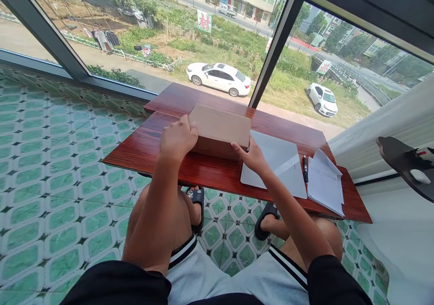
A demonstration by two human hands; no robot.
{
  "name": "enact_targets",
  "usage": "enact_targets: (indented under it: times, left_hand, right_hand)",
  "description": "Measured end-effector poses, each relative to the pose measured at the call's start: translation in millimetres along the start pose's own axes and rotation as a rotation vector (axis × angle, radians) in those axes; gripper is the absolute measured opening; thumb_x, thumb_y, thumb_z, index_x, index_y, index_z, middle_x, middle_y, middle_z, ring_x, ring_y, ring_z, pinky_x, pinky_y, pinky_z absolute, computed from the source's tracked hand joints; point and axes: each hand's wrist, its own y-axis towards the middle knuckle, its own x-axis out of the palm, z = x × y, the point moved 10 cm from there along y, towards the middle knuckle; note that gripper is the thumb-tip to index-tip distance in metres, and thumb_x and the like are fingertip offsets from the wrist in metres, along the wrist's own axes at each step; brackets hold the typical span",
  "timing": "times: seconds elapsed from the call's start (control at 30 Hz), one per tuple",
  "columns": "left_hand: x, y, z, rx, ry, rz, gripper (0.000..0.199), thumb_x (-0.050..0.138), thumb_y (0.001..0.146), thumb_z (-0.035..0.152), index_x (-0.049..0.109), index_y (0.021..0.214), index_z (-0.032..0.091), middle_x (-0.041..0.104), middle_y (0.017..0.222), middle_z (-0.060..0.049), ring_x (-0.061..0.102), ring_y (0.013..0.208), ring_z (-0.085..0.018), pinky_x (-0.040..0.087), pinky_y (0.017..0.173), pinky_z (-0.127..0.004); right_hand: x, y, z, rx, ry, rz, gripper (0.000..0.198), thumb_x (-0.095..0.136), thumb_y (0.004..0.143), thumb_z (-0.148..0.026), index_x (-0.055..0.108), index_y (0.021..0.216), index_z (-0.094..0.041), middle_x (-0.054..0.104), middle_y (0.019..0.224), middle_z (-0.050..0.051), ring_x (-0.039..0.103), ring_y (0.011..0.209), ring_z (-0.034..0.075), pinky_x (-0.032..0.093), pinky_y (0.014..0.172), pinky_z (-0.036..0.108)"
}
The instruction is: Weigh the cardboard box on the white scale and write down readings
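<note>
A closed brown cardboard box (220, 125) rests on the reddish wooden table, its long side facing me. My left hand (179, 137) is closed around the box's left end, thumb near the top edge. At the opposite end my right hand (249, 153) grips the lower right corner, with the thumb on the front edge and the other fingers mostly hidden behind the side. Just right of the box lies a flat silver-grey laptop (278, 165), its lid down, close beside my right hand.
On the table (135, 143), a black pen (305, 168) and a stack of white papers (324, 183) lie right of the laptop. A dark shelf (403, 160) holding small items juts in at the right. Large windows stand behind the table, with a white curtain (373, 119) beside them.
</note>
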Motion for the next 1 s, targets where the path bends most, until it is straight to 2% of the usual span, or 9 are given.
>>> enact_targets:
  times: [0.27, 0.4, 0.57, 0.77, 1.0]
  left_hand:
    - [-7.8, -5.7, 2.9, -0.006, 0.005, 0.025, 0.051, 0.030, 0.094, 0.035, 0.062, 0.124, 0.009, 0.072, 0.110, -0.028, 0.069, 0.104, -0.043, 0.049, 0.091, -0.053]
    - [-18.9, -12.5, 6.4, 0.015, -0.023, 0.081, 0.056, 0.031, 0.095, 0.041, 0.059, 0.132, 0.009, 0.072, 0.110, -0.027, 0.068, 0.104, -0.045, 0.049, 0.091, -0.055]
    - [-30.2, -21.3, 16.8, 0.036, -0.031, 0.132, 0.060, 0.034, 0.096, 0.047, 0.059, 0.137, 0.011, 0.073, 0.111, -0.023, 0.069, 0.104, -0.043, 0.050, 0.092, -0.053]
    - [-29.3, -32.2, 36.3, 0.059, -0.040, 0.182, 0.077, 0.037, 0.095, 0.051, 0.039, 0.154, 0.003, 0.071, 0.117, -0.026, 0.067, 0.108, -0.045, 0.049, 0.094, -0.053]
    - [-22.8, -47.1, 63.8, 0.133, -0.115, 0.189, 0.076, 0.038, 0.095, 0.050, 0.031, 0.159, 0.009, 0.070, 0.125, -0.024, 0.068, 0.109, -0.045, 0.049, 0.093, -0.053]
  right_hand:
    - [-1.2, -0.8, -1.5, -0.007, 0.025, -0.004, 0.066, 0.060, 0.089, -0.064, 0.053, 0.138, -0.020, 0.065, 0.134, 0.012, 0.061, 0.122, 0.029, 0.049, 0.105, 0.045]
    - [-8.7, -3.6, -9.2, -0.030, 0.067, 0.005, 0.068, 0.062, 0.088, -0.064, 0.053, 0.139, -0.020, 0.066, 0.130, 0.011, 0.064, 0.115, 0.028, 0.053, 0.100, 0.043]
    - [-24.2, -7.4, -11.7, -0.049, 0.093, 0.027, 0.070, 0.063, 0.087, -0.066, 0.054, 0.138, -0.020, 0.067, 0.130, 0.012, 0.065, 0.112, 0.028, 0.055, 0.098, 0.043]
    - [-44.1, -16.0, -1.6, -0.049, 0.074, 0.057, 0.073, 0.062, 0.087, -0.068, 0.052, 0.141, -0.020, 0.068, 0.128, 0.013, 0.066, 0.110, 0.029, 0.056, 0.095, 0.043]
    - [-71.7, -31.6, 11.4, -0.071, 0.051, 0.113, 0.070, 0.062, 0.088, -0.066, 0.053, 0.141, -0.021, 0.067, 0.129, 0.013, 0.066, 0.110, 0.029, 0.057, 0.091, 0.041]
